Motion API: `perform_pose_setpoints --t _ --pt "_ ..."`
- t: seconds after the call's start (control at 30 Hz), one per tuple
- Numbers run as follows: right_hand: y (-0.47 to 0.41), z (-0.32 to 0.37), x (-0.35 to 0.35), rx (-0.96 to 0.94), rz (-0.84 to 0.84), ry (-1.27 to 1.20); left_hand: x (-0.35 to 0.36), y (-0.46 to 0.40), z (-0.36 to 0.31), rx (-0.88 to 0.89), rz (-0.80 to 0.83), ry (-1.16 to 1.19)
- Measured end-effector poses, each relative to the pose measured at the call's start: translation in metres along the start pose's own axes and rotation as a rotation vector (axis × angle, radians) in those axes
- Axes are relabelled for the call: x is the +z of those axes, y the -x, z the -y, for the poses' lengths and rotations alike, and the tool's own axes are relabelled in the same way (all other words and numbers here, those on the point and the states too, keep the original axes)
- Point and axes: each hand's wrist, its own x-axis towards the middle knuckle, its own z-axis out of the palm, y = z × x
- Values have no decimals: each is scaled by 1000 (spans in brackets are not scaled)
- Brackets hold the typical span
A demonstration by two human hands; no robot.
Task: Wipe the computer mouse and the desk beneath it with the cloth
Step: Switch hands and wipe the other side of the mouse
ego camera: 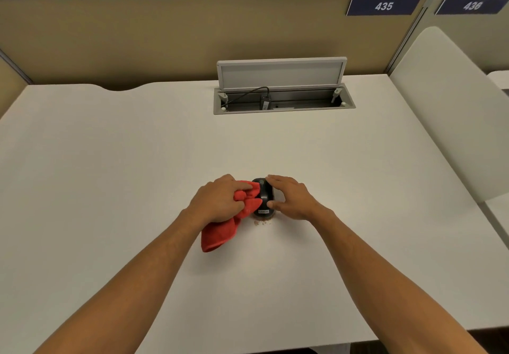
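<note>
A small black plastic computer mouse [264, 198] sits on the pale, matte white desk [137, 147], near the middle and toward the near edge, with a scatter of brownish crumbs [261, 222] on the surface just at its near end. The left hand [217, 202] is closed around a bunched red terry cloth [228, 224], pressing the crumpled upper part against the mouse's left side while the loose tail of the fabric trails down onto the desk toward the person. The right hand [292, 198] is curved over the mouse's right side, fingers at the front and thumb near the back, gripping it lightly; this looks meant to brace the mouse so it does not slide away under the rubbing. Both forearms reach straight out from the bottom of the view and converge on the mouse, wrists low over the desk. The mouse has not been lifted, so the desk beneath it, crumbs included, seems not yet wiped. Farther back, a grey metal cable tray [283, 100] stands with its lid open.
</note>
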Motion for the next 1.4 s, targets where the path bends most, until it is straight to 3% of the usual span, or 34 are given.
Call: perform_pose_setpoints --t 0.27,0.47,0.53,0.67,0.77,0.87,1.17,1.3,1.4 --pt "2 3 16 -10 -100 62 0 -34 -24 73 154 -270" --pt "-2 4 17 9 -84 79 0 -54 -22 12 89 -431" --pt "-2 3 17 -2 -100 80 0 -56 -18 -47 52 -393" --pt "-2 3 16 -20 -101 74 -7 -60 -14 -137 -36 -97" --pt "-3 4 13 -33 -88 63 -7 -59 -18 -62 -33 118" --pt "-3 6 10 -41 -89 49 0 -54 -24 12 -5 87" --pt "-3 5 14 -25 -87 53 4 -59 -22 -67 -100 -131" --pt "-3 5 14 -20 -83 64 3 -61 -16 -126 -190 -28" --pt "-4 6 12 -25 -64 71 0 -63 -16 -85 -107 84"
